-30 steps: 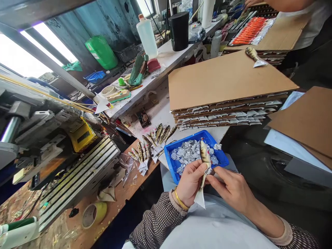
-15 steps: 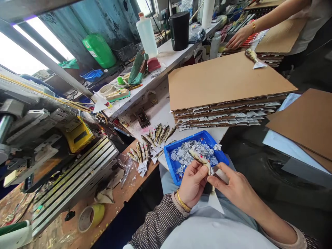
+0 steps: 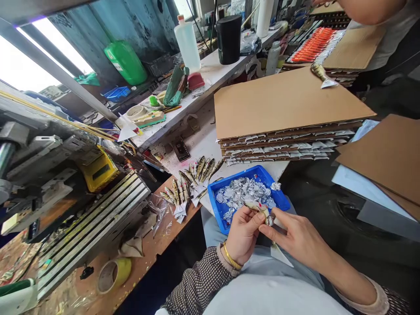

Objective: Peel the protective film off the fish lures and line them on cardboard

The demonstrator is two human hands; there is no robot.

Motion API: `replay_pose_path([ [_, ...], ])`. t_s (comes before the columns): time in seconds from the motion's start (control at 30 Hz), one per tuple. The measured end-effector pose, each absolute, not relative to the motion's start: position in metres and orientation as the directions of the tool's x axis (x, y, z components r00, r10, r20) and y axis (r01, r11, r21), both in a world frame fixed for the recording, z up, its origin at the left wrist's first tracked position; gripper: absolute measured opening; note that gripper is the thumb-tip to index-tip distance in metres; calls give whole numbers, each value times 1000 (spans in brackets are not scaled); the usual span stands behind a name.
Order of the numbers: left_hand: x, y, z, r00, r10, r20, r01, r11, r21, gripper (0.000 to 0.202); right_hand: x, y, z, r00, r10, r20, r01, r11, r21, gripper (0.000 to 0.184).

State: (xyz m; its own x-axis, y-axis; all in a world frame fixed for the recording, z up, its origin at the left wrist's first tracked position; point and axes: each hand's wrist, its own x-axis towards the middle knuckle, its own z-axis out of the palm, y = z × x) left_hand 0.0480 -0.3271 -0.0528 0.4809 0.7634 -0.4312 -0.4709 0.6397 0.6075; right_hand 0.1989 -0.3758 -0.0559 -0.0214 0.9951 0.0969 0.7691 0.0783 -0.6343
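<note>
A fish-shaped lure point(image 3: 255, 204), pale and brown with red marks, is pinched between the thumb and fingers of my left hand point(image 3: 244, 232). My right hand point(image 3: 298, 240) closes its thumb and fingers on the lure's rear, where a bit of silver foil shows. A white tail piece point(image 3: 280, 253) pokes out below, partly hidden by that hand. Just beyond both hands, a blue tray point(image 3: 215, 210) holds crumpled silver foil pieces point(image 3: 243, 190). Left of it lie several similar brown lures point(image 3: 203, 168) with white paper-like tails.
Stacked cardboard sheets point(image 3: 288, 105) with white tails between them stand beyond the tray, one lure point(image 3: 318, 72) on top. A phone-like device point(image 3: 181, 148) lies on the bench. At left are a metal machine point(image 3: 92, 232) and a tape roll point(image 3: 114, 274). A co-worker's arm point(image 3: 374, 8) and orange lures point(image 3: 315, 43) are at upper right.
The lure has turned in my hands, its front dipping and its white tail swinging right, now more hidden. The co-worker's hand has moved up and away, uncovering the orange lures.
</note>
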Motion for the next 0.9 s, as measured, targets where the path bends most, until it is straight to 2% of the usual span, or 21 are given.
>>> replay_pose_path([
  [0.27, 49, -327, -50, 482, 776, -407, -451, 618, 644, 37, 198, -379, -59, -45, 976, 214, 836, 154, -526, 51],
  [0.47, 49, -327, -52, 483, 783, -393, -454, 607, 652, 35, 199, -377, -60, -71, 965, 253, 848, 192, -493, 53],
  [0.6, 49, -325, -53, 474, 784, -401, -478, 612, 631, 33, 200, -376, -58, -56, 959, 277, 832, 199, -519, 52],
  [0.73, 48, -324, -54, 486, 767, -419, -493, 637, 593, 37, 202, -374, -59, -1, 976, 218, 792, 134, -596, 53],
  [0.9, 47, -324, -53, 501, 765, -404, -497, 637, 590, 35, 206, -371, -59, -46, 984, 173, 772, 145, -619, 52],
])
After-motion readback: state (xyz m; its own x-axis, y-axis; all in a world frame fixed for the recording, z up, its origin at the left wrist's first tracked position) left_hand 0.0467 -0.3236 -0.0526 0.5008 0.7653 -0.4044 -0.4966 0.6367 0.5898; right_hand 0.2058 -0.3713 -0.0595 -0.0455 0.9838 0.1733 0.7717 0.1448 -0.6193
